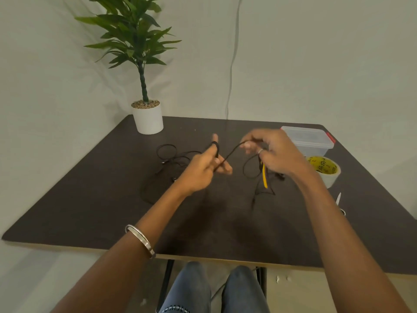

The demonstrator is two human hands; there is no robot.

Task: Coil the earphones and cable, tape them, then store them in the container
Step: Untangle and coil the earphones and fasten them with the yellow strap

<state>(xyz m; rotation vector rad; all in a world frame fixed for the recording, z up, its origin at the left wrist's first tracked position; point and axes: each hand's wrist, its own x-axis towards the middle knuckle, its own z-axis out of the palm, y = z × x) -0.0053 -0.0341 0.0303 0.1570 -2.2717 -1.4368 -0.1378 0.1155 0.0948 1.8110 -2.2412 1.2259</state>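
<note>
The left hand holds its forefinger up with a few turns of the black cable looped round it, the other fingers curled to pin the strand against the palm. From there the cable runs taut, up and to the right, into the right hand, whose thumb and fingertips pinch it, feeding the next turn. Both grips are closed on the cable; neither is spread.

Below the right hand the rest of that cable hangs in a loose loop to the table, with a yellow part showing in it; what that part is cannot be told. To the left, the earphones lie uncoiled in thin tangled loops, apart from both hands. At the right edge are the lidded clear container, the tape roll just in front of it, and the scissors, mostly hidden by the forearm.

By my judgement coiling has only begun. The turns sit near the fingertip, so slack in the feed could let them slip off and spring open. The trailing loop may snag or knot as it is drawn up, and pulling hard could drag it into the earphones' tangle.
</note>
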